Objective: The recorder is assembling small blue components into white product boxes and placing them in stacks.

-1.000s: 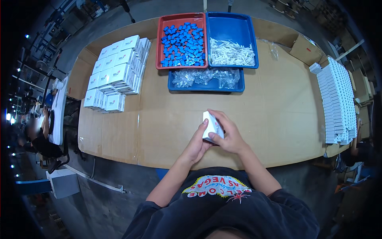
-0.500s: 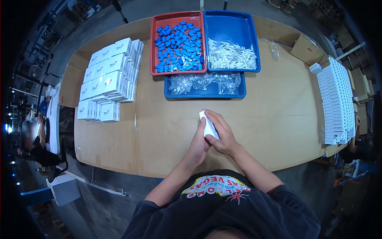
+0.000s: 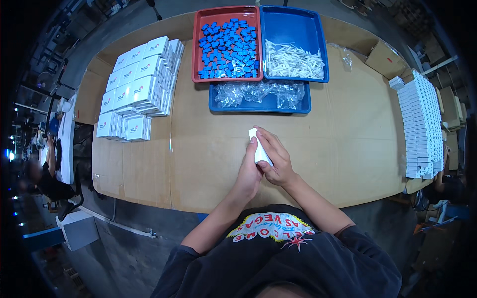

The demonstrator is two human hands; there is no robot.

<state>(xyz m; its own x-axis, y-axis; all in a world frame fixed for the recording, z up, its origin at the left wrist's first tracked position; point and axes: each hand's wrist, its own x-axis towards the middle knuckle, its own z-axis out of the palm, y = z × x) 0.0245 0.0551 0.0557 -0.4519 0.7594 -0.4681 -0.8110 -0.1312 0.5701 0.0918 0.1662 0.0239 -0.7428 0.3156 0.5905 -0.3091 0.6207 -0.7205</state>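
Seeing a big pile of white boxes (image 3: 131, 87) to the left of the red tray (image 3: 213, 16). Finding lots of little blue bits (image 3: 231, 49) inside the red tray. Spotting a low blue tray (image 3: 261, 107) with clear bags (image 3: 248, 92) in it, peeking out on the near side of the red tray. Wrapping the left hand (image 3: 250, 172) and the right hand (image 3: 278, 163) snugly around one white box (image 3: 260, 151). Holding it on the near side of the red tray, a bit to the right. Seeing white sticks (image 3: 294, 62) in a bigger blue tray (image 3: 292, 27) just right of the red tray. Noticing a stack of small cartons (image 3: 420, 129) far right of the red tray.
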